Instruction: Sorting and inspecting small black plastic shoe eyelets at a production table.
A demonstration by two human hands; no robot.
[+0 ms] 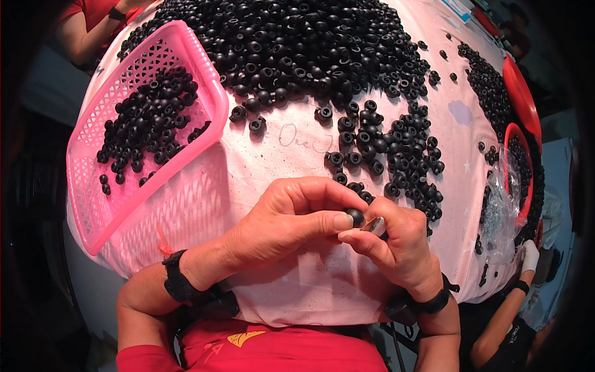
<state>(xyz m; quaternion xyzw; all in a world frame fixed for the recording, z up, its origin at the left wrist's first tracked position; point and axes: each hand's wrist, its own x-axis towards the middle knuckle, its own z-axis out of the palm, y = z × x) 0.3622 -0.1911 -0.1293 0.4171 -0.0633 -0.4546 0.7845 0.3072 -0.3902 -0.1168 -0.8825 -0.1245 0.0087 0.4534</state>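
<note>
My left hand [296, 214] pinches a small round black piece [355, 216] between thumb and fingers, over the near middle of the table. Close against it, my right hand [400, 245] grips a small shiny metal blade [375, 225]; most of it is hidden in the fingers. The blade's tip is beside the black piece, and I cannot tell if they touch. Just beyond both hands lies a loose cluster of similar black pieces [403, 146], round with a hole at one end. The great pile of them [291, 46] spreads across the far side.
A pink lattice basket [217, 115] at the left holds several black pieces. The table wears a pale cloth [266, 167]. At the right are another black heap [483, 80], a red basin [524, 99] and a clear plastic bag [499, 204]. Other people's arms [505, 316] show at the edges.
</note>
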